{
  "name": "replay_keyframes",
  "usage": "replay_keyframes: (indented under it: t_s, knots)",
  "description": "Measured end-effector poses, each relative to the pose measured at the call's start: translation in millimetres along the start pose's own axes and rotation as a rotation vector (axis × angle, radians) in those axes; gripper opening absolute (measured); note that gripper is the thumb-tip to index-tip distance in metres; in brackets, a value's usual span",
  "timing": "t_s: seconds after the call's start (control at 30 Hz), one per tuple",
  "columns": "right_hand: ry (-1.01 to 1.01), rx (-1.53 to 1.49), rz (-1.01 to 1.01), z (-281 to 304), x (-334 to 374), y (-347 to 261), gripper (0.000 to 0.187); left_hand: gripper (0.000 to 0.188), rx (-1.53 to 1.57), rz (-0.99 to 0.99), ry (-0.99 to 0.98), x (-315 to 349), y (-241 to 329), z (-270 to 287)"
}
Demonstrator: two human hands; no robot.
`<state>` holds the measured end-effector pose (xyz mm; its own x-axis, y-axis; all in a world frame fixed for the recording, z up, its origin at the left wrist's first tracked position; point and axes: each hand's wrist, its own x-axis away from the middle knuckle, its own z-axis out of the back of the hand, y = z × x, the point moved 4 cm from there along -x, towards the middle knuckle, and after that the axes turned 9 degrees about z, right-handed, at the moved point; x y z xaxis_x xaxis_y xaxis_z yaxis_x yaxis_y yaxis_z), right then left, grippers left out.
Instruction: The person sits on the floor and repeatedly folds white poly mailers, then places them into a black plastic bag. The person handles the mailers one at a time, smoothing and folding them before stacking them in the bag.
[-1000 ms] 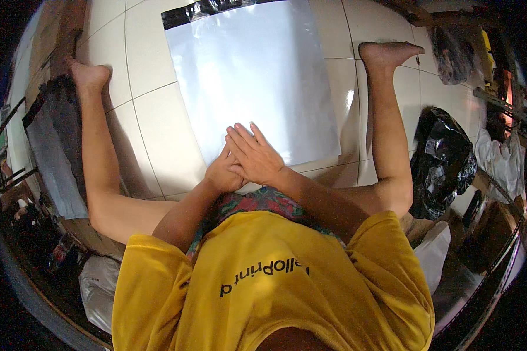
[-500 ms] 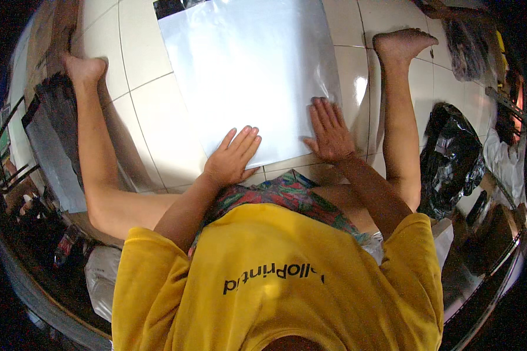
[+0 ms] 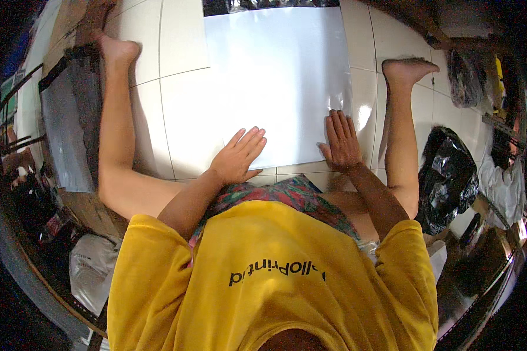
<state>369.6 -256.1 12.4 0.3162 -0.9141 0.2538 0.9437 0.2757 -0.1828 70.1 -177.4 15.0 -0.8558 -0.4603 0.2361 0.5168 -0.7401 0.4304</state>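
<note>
1. The left hand [image 3: 238,157] is laid flat, fingers extended, on a smooth, rectangular plastic mailing bag [image 3: 281,88].
2. The right hand [image 3: 341,147] is flattened at the bag's corner.
3. Beyond both, glossy tiles [image 3: 147,120] are covered.

Floor: glossy cream tiles [image 3: 143,126], thin dark joints, lines bowed toward the rim. Light fell bright on the middle of the floor; a white glare spot [image 3: 365,114] sat on the tiles at right, soft shadows nearby. Left edge: thin black rack bars [image 3: 20,144], dim clutter below. Upper right: dark brown wooden beam [image 3: 471,42]. Right side: crumpled black plastic bag [image 3: 448,181] on the tiles, whitish bag [image 3: 503,190] just beyond. Outer margins too dark to read.
</note>
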Motion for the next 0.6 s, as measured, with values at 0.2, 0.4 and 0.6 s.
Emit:
replay_keyframes:
  t_s: [0.2,0.4,0.6]
  knots:
    - [0.03,-0.016,0.024,17.8,-1.0,-4.0,0.079,0.086,-0.09,0.09,-0.09,-11.8,31.0,28.4]
    - [0.132,-0.149,-0.067,70.0,-44.6,-18.7,0.048,0.081,-0.098,-0.135,0.088,-29.3,29.3,-1.2]
    - [0.262,-0.494,0.399,50.3,-129.9,-138.6,0.036,0.071,0.263,-0.064,0.007,-37.4,16.4,-36.1]
